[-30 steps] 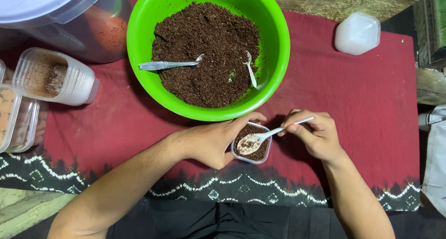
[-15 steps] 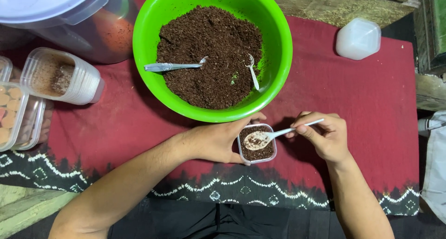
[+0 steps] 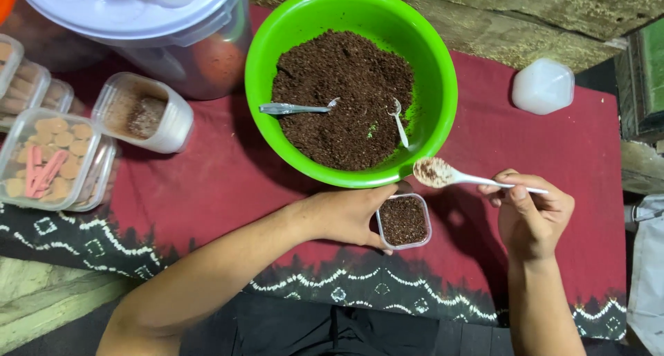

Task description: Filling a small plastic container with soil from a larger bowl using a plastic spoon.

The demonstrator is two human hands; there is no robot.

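My left hand (image 3: 342,216) grips a small clear plastic cup (image 3: 404,221) filled with dark brown crumbs, resting on the red cloth (image 3: 228,183). My right hand (image 3: 534,214) holds a white plastic spoon (image 3: 456,177) by its handle, its bowl lifted above and to the right of the cup, with crumbs stuck to it. Just beyond stands a green bowl (image 3: 429,58) holding a heap of the same dark crumbs, with a clear spoon (image 3: 296,108) and a small white spoon (image 3: 398,119) lying in it.
A large clear tub with a white lid (image 3: 166,31) stands at the back left. Small clear containers with biscuits (image 3: 52,159) and one with brown powder (image 3: 142,114) sit at the left. A white lidded cup (image 3: 543,86) is at the back right.
My right hand has lifted the white spoon out of the small cup and moved it up and to the right. My left hand still holds the cup.
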